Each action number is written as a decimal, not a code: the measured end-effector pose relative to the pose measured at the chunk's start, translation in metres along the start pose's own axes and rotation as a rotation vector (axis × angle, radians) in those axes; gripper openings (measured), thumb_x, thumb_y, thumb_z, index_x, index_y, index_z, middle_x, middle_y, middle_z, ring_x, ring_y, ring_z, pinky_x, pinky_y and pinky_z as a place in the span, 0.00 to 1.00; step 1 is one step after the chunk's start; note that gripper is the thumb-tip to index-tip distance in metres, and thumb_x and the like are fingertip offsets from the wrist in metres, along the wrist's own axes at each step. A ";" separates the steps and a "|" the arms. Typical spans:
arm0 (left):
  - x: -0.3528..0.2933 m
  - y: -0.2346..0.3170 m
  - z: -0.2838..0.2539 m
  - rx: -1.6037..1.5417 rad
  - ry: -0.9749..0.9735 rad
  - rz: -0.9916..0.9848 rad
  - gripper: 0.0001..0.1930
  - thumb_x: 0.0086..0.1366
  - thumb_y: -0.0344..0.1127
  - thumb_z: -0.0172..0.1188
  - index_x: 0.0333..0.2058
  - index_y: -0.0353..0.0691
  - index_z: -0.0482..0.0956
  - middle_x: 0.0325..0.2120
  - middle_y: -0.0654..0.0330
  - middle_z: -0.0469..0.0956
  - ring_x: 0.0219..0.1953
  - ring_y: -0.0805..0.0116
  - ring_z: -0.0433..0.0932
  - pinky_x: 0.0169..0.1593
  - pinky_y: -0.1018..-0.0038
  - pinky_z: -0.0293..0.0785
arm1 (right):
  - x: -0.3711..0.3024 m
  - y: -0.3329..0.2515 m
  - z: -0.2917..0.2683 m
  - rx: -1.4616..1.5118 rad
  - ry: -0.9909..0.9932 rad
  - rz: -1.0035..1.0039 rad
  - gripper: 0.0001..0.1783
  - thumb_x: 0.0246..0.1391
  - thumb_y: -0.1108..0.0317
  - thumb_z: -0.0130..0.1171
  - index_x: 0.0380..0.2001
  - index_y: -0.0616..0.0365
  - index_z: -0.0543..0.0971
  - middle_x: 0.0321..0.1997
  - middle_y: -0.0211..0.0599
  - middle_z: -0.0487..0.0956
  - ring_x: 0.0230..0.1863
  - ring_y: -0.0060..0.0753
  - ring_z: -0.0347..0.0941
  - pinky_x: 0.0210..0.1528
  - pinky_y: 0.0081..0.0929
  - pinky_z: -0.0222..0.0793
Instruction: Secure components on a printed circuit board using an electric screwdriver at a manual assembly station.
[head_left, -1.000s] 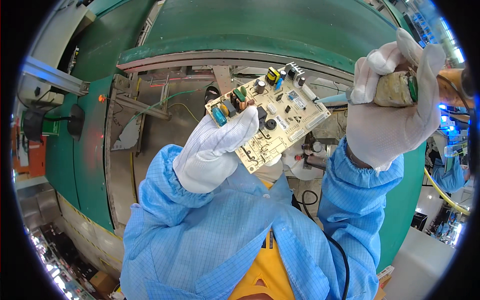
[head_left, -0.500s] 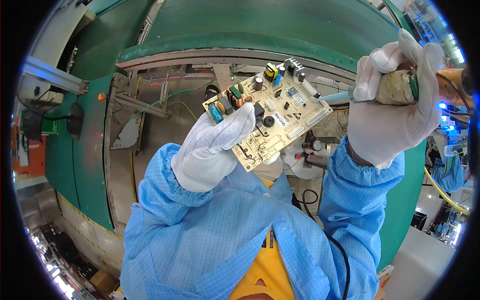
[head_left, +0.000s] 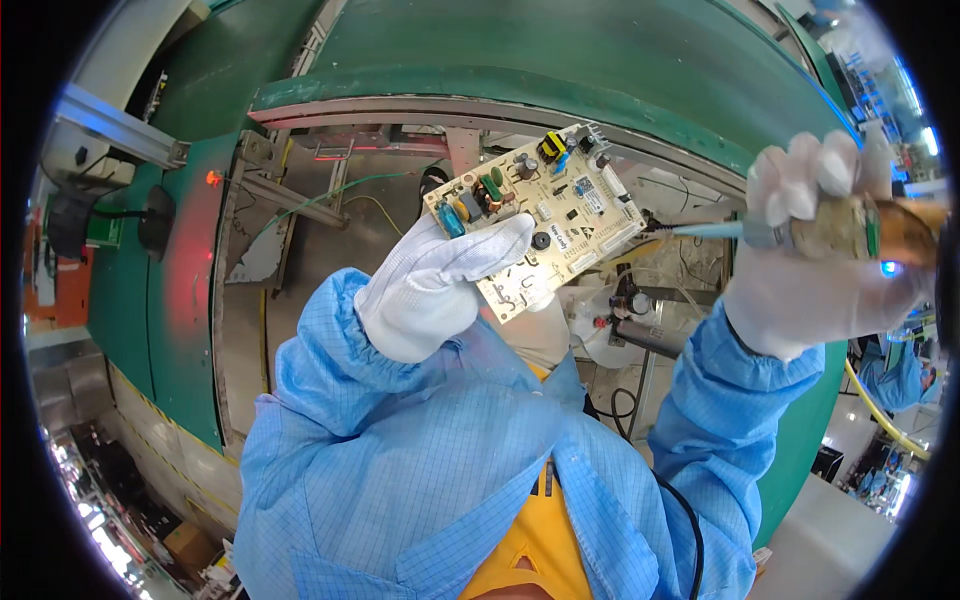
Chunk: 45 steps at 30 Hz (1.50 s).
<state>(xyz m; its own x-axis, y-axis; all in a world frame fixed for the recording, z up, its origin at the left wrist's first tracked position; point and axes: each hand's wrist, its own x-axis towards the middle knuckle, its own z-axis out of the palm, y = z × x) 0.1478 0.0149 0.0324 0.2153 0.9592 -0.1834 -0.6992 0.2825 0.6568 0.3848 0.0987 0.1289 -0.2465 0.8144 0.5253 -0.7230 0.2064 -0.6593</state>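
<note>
My left hand (head_left: 430, 285), in a white glove, grips a cream printed circuit board (head_left: 560, 235) by its near left part, thumb on top and fingers beneath. The board is tilted and carries capacitors, coils, connectors and a small black buzzer. My gloved right hand (head_left: 815, 270) is closed around a tool (head_left: 835, 230) with a thick brown wrapped grip and a green band; its raised fingers are blurred. From that grip a slim light-blue shaft points left, ending in a dark tip at the board's right edge. Whether tip and board touch, I cannot tell.
A green belt-like surface (head_left: 560, 60) with a metal frame edge lies beyond the board. Another green surface (head_left: 180, 330) stands at the left. Below the board are a dark cylinder (head_left: 645, 335) and hoses. A yellow hose (head_left: 880, 410) hangs at the right, near another person in blue (head_left: 895, 380).
My right hand has moved down and right with the tool, and the dark tip now shows beside the board. The board, still in my left hand, has shifted slightly in view.
</note>
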 end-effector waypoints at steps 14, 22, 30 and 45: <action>0.078 0.211 -0.142 1.004 0.592 0.812 0.25 0.57 0.30 0.65 0.53 0.32 0.73 0.46 0.57 0.77 0.46 0.69 0.76 0.53 0.76 0.70 | 0.011 -0.031 -0.105 -0.866 0.543 0.554 0.18 0.61 0.52 0.54 0.40 0.58 0.75 0.31 0.29 0.75 0.30 0.22 0.71 0.30 0.21 0.67; 0.098 0.362 -0.434 1.847 1.205 0.282 0.36 0.57 0.38 0.66 0.62 0.38 0.61 0.55 0.49 0.72 0.56 0.58 0.71 0.60 0.68 0.65 | 0.015 -0.069 -0.287 -1.891 0.732 0.519 0.24 0.57 0.47 0.56 0.33 0.61 0.78 0.24 0.32 0.78 0.29 0.24 0.73 0.36 0.24 0.69; 0.136 0.300 -0.302 1.957 1.184 0.571 0.35 0.59 0.42 0.64 0.63 0.39 0.61 0.60 0.50 0.65 0.62 0.56 0.64 0.64 0.67 0.59 | 0.030 -0.087 -0.357 -2.516 0.739 0.366 0.17 0.51 0.59 0.61 0.41 0.56 0.80 0.48 0.45 0.77 0.48 0.46 0.74 0.48 0.39 0.71; 0.147 0.145 -0.131 2.018 0.710 0.831 0.28 0.64 0.36 0.59 0.62 0.41 0.63 0.60 0.56 0.67 0.61 0.59 0.66 0.63 0.68 0.63 | 0.056 -0.114 -0.434 -2.951 0.462 0.305 0.13 0.51 0.56 0.61 0.27 0.55 0.80 0.31 0.41 0.79 0.36 0.43 0.77 0.35 0.41 0.72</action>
<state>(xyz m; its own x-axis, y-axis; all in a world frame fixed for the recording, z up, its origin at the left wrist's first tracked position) -0.0111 0.1988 0.0043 -0.1690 0.7981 0.5784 0.9669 0.0205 0.2542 0.7334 0.3565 0.0001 0.1195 0.8194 0.5606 0.8276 -0.3941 0.3997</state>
